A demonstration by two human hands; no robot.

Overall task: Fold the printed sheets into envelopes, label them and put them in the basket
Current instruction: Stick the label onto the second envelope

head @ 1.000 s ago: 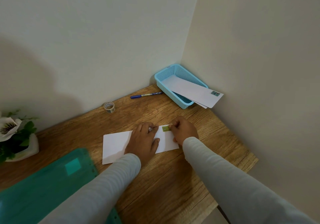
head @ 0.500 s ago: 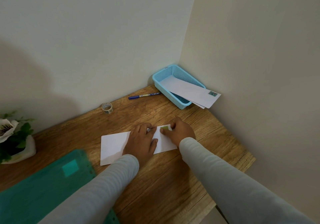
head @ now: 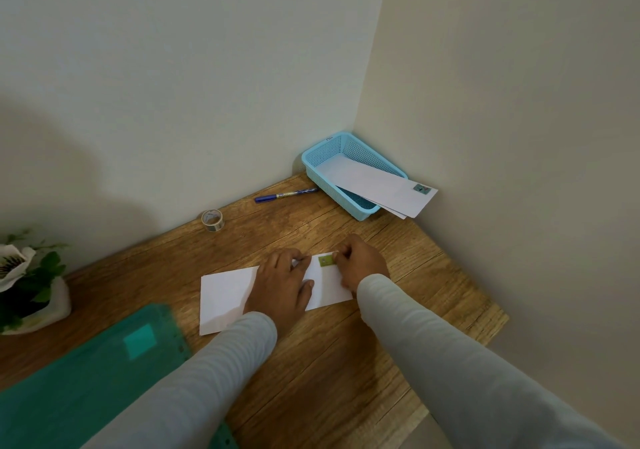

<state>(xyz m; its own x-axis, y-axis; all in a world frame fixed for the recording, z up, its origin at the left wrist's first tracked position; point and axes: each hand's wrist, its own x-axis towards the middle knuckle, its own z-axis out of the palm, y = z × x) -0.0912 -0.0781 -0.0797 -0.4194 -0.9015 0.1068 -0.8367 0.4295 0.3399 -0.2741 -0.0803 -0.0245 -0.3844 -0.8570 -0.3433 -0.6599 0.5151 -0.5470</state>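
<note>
You have a wood-grain table [head: 346, 372], matt with visible streaks. The envelope [head: 225, 292] is smooth matt white paper. The basket [head: 313, 168] is perforated blue plastic, the tape roll [head: 213, 220] clear and glossy, and the folder [head: 86, 389] probably translucent green plastic.

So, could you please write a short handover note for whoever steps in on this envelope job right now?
Left hand: flat on the white envelope, pinning it to the desk.
Right hand: fingertips at the small green label near the envelope's far right corner.
Blue basket: in the wall corner, holding finished envelopes that overhang its rim.
Done: this envelope is folded and its label is on it.
Left: finish pressing the label if needed, then put the envelope in the basket.
</note>
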